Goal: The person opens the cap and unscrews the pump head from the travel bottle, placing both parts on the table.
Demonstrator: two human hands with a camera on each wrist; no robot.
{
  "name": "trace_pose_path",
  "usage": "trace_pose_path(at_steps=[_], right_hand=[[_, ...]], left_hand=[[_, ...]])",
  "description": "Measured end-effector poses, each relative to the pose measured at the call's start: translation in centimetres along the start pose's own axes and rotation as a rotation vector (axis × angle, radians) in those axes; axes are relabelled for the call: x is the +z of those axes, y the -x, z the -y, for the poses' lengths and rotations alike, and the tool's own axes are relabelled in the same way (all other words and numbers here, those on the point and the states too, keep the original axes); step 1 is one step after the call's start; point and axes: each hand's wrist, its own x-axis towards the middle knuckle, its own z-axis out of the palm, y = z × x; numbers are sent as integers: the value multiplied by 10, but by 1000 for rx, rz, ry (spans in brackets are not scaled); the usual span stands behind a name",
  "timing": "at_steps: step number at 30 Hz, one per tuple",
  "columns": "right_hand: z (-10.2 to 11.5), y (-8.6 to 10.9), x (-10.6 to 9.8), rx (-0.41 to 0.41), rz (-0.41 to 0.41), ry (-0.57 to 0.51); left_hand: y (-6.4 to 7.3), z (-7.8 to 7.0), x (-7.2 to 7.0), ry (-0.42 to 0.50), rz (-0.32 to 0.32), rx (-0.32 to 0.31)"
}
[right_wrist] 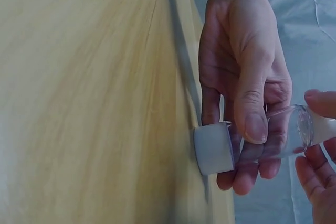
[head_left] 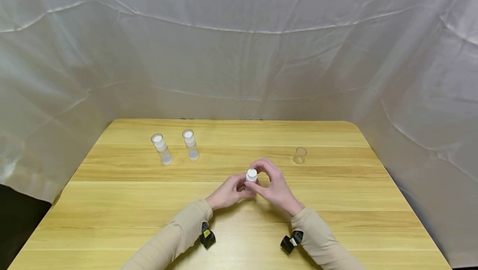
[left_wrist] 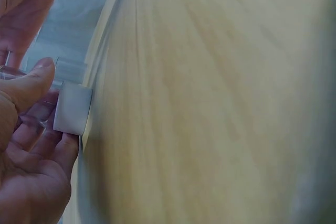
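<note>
A small clear bottle (right_wrist: 287,121) is between my two hands, above the table, with a white base (right_wrist: 214,149) and a white top (head_left: 251,175). My left hand (head_left: 229,192) grips its transparent body, thumb on one side and fingers on the other, as the right wrist view shows. From the other side, my right hand (head_left: 275,188) pinches the white top with thumb and fingers. The white base also shows beside the left fingers in the left wrist view. Farther right on the table stands a clear cap (head_left: 300,156), shaped like a short tube.
Two similar bottles, one on the left (head_left: 162,149) and one closer to the middle (head_left: 191,144), stand upright at the back left with clear caps over their white tops. The wooden table (head_left: 130,216) has pale sheeting (head_left: 239,62) around its back and sides.
</note>
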Motion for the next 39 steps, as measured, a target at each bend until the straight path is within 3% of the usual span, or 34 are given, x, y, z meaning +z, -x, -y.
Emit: trace_pose_path(at_steps=[6, 11, 16, 26, 34, 39], right_hand=[[3, 0, -2, 19, 38, -15], [2, 1, -2, -23, 61, -23], [2, 1, -1, -44, 27, 0], [6, 2, -2, 60, 19, -37], [4, 2, -2, 15, 34, -29], [20, -1, -2, 32, -1, -14]], left_hand=[[0, -1, 0, 9, 5, -10], [0, 0, 0, 25, 11, -11], [0, 0, 0, 30, 14, -2], [0, -1, 0, 33, 9, 1], [0, 0, -1, 45, 20, 2], [-1, 1, 0, 33, 17, 12]])
